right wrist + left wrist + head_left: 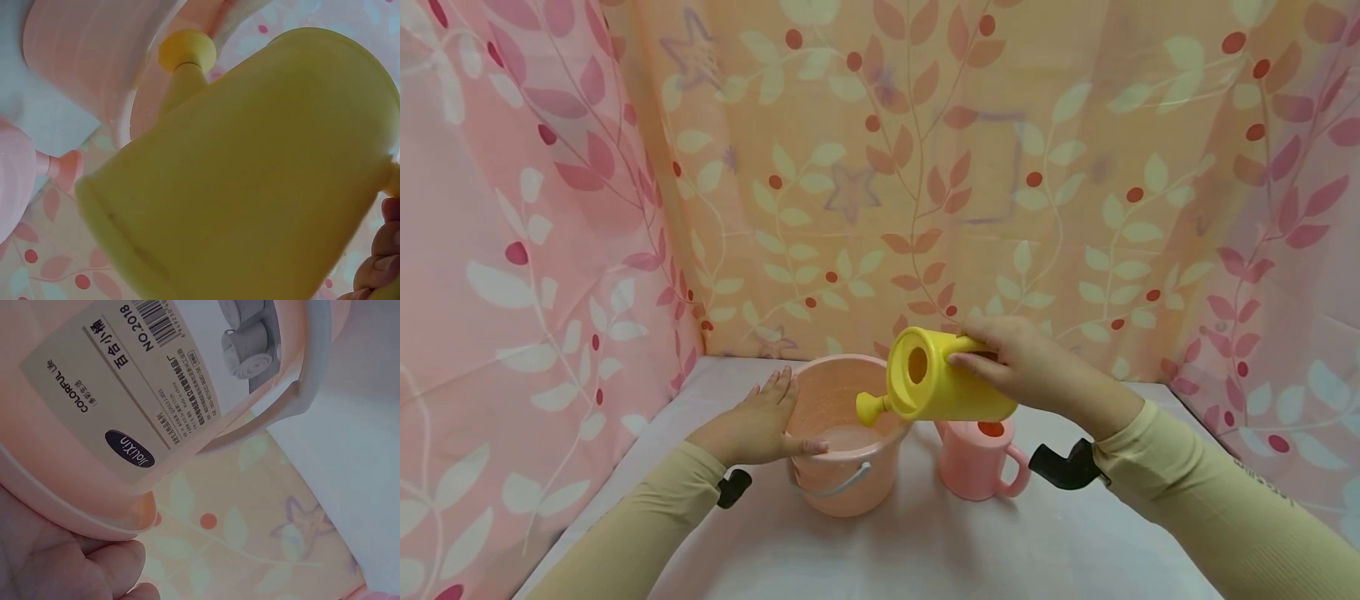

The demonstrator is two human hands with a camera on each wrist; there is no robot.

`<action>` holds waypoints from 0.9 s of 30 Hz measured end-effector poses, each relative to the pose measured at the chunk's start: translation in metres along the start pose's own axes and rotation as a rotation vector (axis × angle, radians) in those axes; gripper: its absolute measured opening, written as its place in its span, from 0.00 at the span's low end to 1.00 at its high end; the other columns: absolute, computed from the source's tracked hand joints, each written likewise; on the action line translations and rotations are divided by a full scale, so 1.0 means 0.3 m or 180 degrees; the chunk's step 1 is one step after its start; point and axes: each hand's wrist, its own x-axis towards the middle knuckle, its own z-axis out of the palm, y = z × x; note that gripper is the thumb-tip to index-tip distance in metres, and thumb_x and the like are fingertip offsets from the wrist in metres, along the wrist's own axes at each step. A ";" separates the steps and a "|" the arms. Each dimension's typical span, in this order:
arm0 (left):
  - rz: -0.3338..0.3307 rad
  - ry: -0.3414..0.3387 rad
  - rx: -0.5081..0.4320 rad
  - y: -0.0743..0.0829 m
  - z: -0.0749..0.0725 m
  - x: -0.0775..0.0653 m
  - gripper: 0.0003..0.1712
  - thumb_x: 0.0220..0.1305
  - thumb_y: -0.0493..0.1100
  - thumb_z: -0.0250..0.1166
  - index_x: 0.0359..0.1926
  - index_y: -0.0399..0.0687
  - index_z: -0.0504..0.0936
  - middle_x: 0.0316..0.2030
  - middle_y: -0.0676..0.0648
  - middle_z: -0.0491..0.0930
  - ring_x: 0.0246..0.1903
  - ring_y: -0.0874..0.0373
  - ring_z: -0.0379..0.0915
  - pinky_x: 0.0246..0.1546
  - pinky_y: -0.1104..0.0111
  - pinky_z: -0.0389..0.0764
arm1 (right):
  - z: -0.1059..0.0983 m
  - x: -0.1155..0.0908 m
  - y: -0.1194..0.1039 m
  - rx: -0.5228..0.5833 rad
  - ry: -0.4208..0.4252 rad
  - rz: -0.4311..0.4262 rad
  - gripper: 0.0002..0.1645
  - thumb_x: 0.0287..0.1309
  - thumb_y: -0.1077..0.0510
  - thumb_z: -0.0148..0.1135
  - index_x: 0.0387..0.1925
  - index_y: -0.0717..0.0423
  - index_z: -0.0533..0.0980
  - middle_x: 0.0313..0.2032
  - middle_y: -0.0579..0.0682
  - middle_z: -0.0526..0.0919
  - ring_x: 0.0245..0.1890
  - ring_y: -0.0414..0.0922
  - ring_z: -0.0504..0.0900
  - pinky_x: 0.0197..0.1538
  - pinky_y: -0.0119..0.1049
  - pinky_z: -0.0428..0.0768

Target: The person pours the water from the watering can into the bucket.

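A yellow toy watering can (951, 379) is tipped over on its side in the air, its handle gripped by my right hand (1018, 362). Its spout head (871, 408) points into the mouth of a peach bucket (850, 479). My left hand (760, 425) rests on the bucket's left rim, thumb along the near edge and the other fingers straight. In the left wrist view the bucket's label (125, 394) and grey handle (300, 400) show. Below the yellow can stands a pink watering can (973, 462), upright on the table. Whether water flows cannot be seen.
A pale cloth covers the table (1000, 550). Leaf-patterned fabric hangs behind it (917, 167) and on both sides. A black wrist mount (1063, 465) on the right sleeve sits close to the pink can's handle.
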 end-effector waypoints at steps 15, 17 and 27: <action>0.0006 -0.0013 0.0040 -0.002 0.003 0.002 0.68 0.46 0.79 0.50 0.67 0.26 0.45 0.67 0.29 0.40 0.67 0.37 0.34 0.63 0.44 0.44 | -0.001 0.006 -0.003 -0.0139 -0.0010 -0.0123 0.07 0.55 0.55 0.63 0.34 0.50 0.74 0.25 0.41 0.74 0.27 0.38 0.73 0.32 0.31 0.76; 0.0009 -0.0009 0.0049 -0.004 0.005 0.004 0.68 0.46 0.80 0.49 0.67 0.26 0.46 0.67 0.28 0.40 0.67 0.37 0.35 0.63 0.44 0.44 | -0.002 0.008 -0.004 -0.0125 -0.0014 -0.0139 0.07 0.55 0.55 0.63 0.33 0.51 0.73 0.25 0.41 0.73 0.27 0.38 0.72 0.31 0.31 0.76; 0.0012 -0.0015 0.0068 -0.008 0.007 0.009 0.69 0.45 0.81 0.48 0.67 0.26 0.45 0.68 0.29 0.40 0.67 0.37 0.35 0.63 0.44 0.44 | -0.003 0.012 -0.010 -0.0159 -0.0079 -0.0166 0.07 0.56 0.54 0.62 0.35 0.51 0.75 0.26 0.41 0.74 0.28 0.38 0.72 0.33 0.31 0.76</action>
